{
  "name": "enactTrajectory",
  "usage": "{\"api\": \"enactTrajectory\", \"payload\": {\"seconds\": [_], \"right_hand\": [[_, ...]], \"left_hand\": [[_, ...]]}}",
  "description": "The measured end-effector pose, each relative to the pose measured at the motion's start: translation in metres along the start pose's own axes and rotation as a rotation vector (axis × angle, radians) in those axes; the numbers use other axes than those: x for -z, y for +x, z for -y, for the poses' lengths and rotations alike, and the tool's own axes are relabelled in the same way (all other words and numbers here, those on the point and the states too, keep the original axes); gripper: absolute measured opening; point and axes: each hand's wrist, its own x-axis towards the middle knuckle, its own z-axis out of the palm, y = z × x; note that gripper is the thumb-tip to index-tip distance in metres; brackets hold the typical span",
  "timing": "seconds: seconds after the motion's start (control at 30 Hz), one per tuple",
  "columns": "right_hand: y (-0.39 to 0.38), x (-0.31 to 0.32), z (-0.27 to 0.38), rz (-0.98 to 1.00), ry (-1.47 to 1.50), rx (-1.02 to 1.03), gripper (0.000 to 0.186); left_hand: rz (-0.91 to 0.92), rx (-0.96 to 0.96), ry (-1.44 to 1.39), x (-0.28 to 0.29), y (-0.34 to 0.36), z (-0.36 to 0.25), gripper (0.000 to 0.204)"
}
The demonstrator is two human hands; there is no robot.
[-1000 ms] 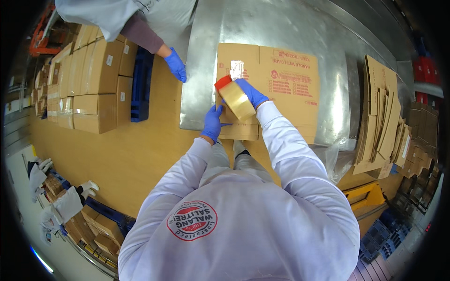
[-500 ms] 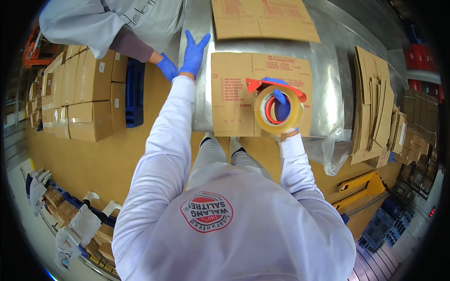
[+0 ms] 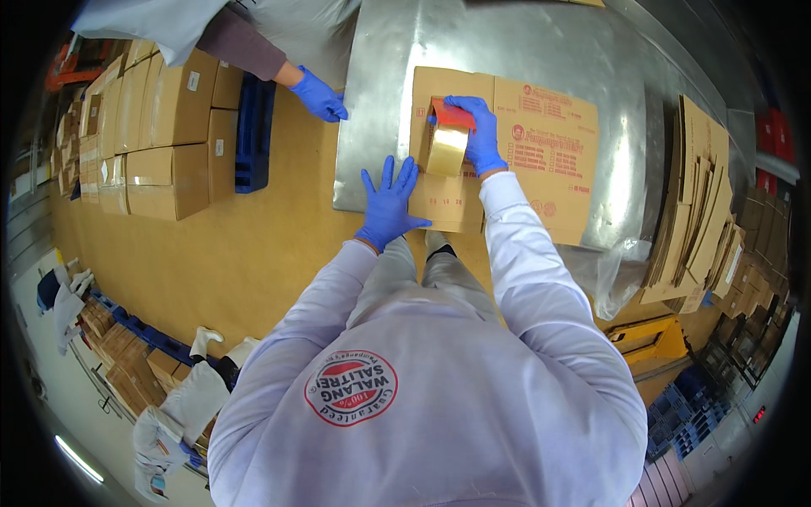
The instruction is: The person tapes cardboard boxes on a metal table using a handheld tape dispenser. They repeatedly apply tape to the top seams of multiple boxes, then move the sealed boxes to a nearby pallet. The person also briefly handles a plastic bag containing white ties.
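A flat brown cardboard carton (image 3: 545, 182) with red printing lies on the metal table, turned slightly askew. My right hand (image 3: 481, 139), in a blue glove, is closed around a red tape dispenser (image 3: 449, 116). Its roll of tape (image 3: 448, 152) stands on edge against the left part of the carton. At the carton's near left edge my left hand (image 3: 387, 205), gloved in blue too, lies flat with its fingers spread, touching the cardboard.
Across the metal table's (image 3: 363, 144) left edge reaches a co-worker's gloved hand (image 3: 319, 95). Flattened cartons (image 3: 693, 203) are stacked on the right, beside clear plastic (image 3: 621, 279). Taped boxes (image 3: 173, 177) stand on a blue pallet (image 3: 255, 135) at left. A yellow pallet jack (image 3: 650, 338) is lower right.
My left hand has come from the table's left side to the carton's edge. The dispenser has moved left and tipped onto the carton, which now sits askew. The view has shifted too.
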Motion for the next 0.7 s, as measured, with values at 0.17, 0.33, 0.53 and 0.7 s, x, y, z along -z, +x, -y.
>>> {"api": "enactTrajectory", "payload": {"seconds": [0.17, 0.33, 0.53, 0.7], "right_hand": [[-0.069, 0.007, -0.005, 0.045, -0.544, 0.234, 0.021], [-0.148, 0.011, 0.024, 0.250, -0.698, 0.223, 0.025], [-0.058, 0.013, -0.046, 0.329, -0.374, -0.225, 0.032], [-0.037, 0.007, -0.041, 0.426, -0.206, -0.347, 0.033]], "left_hand": [[0.039, 0.034, -0.015, 0.005, 0.002, -0.003, 0.117], [0.025, 0.042, 0.017, -0.003, -0.001, 0.000, 0.118], [0.024, 0.035, 0.045, -0.001, 0.000, -0.004, 0.119], [0.092, 0.048, 0.048, 0.023, 0.002, -0.018, 0.107]]}}
